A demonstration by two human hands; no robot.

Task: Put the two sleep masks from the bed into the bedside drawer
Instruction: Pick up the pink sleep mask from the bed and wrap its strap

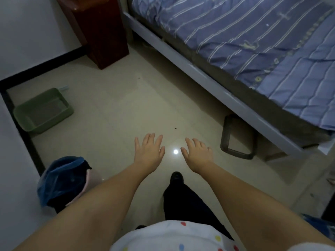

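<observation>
- The left hand (149,151) is spread flat, palm down, fingers wide apart and holding nothing; it hangs in the air over the tiled floor (112,98), touching no object.
- The right hand (197,153) mirrors it just beside, fingers loosely splayed and equally empty. Both arms reach straight forward, which reads as a neutral ready pose rather than a reach toward anything.
- Between the two hands a bright lamp reflection (175,151) sits on the floor; a dark shoe (176,177) shows below it.
- The sleep masks are not visible: the stretch of striped blue bedding (253,42) in view carries none that I can make out, so they likely lie further up the bed, outside the view.
- The dark red bedside cabinet (97,31) stands at the far edge of the floor, against the head corner of the grey bed frame (208,80); its drawer front cannot be seen from here.
- A green basin (43,110) rests by the left wall, and a bin lined with a blue bag (61,180) stands nearer the person, both clear of the path.
- My judgement: nothing of the task is done yet; the person must turn to the bed first.
</observation>
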